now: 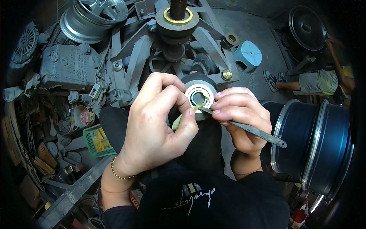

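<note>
Between my hands stands a round metal piece (189, 90) with a pale ring around its central hole. My left hand (156, 126) is closed, thumb and forefinger pinching a thin yellow-green strip (177, 123) that looks like tape. One end of the strip reaches the lower rim of the hole. In my right hand (246, 118) is a narrow flat metal blade (263, 135) with a small hole at its outer end. Its tip touches or nearly touches the strip at the ring. My right fingertips rest against or close beside the piece's right edge.
Ahead stands a metal frame (139, 57) with a large round hub (177, 28). Stacked dark wheel rims (297, 133) are close on my right. A blue stool (248, 55) and another person's legs (309, 82) are farther right. A green basket (91, 143) lies left.
</note>
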Action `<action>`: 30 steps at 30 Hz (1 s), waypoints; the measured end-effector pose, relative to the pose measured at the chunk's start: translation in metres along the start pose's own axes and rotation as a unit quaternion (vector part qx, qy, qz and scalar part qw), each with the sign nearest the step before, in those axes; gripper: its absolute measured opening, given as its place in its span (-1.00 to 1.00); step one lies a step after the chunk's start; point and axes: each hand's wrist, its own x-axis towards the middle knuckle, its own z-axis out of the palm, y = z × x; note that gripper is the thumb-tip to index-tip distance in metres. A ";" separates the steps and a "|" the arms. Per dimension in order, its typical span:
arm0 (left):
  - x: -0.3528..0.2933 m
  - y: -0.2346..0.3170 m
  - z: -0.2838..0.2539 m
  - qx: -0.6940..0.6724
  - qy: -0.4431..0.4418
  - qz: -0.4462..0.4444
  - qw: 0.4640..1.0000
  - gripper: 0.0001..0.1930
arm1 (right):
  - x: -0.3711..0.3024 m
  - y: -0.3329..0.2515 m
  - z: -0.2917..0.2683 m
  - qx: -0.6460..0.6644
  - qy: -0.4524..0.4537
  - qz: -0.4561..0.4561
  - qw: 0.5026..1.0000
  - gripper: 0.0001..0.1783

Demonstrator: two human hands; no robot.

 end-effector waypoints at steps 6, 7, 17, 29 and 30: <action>0.000 0.000 0.000 0.000 0.000 0.007 1.000 -0.91 | 0.001 -0.003 0.001 -0.017 -0.005 0.005 1.000 -0.67; 0.000 0.000 0.000 -0.001 0.000 0.006 1.000 -0.91 | 0.001 -0.003 0.001 -0.019 -0.004 0.005 1.000 -0.66; 0.000 -0.001 0.002 0.014 0.017 0.001 1.000 -0.91 | 0.000 -0.004 0.001 -0.019 -0.007 0.009 1.000 -0.65; 0.003 -0.002 0.001 0.030 0.024 0.019 0.999 -0.88 | 0.003 -0.007 0.002 -0.046 -0.015 0.010 0.999 -0.67; 0.002 -0.002 0.000 0.032 0.024 0.019 0.999 -0.88 | 0.003 -0.007 0.002 -0.050 -0.015 0.009 0.999 -0.67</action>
